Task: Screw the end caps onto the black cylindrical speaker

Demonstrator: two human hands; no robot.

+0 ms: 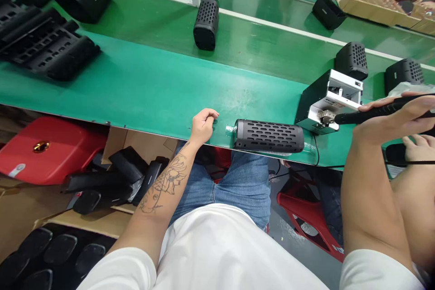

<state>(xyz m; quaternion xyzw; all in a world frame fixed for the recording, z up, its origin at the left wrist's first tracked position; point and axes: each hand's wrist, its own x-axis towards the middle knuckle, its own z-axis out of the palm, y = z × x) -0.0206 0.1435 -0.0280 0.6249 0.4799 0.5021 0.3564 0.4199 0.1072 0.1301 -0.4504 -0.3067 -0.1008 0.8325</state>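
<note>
Right hand (390, 118) is wrapped around the electric screwdriver (380, 111), tip at the screw feeder (328, 102). Left hand (203, 126), loosely curled and holding nothing, rests beside the perforated speaker shell (268, 136) at the bench edge. I'd pin that shell down before driving anything.

Count on the green bench: 5 assembled black speakers – 1 lying at the near edge (269, 136), 1 mid-belt (205, 24), 1 far right by the cartons (328, 12), 2 behind the feeder (352, 60) (404, 74). 1 white screw feeder box (328, 102). 1 black electric screwdriver (380, 111). 2 red plastic stools below (47, 149) (311, 222). Loose grille shells top left (50, 50): heaped, no exact count.
</note>
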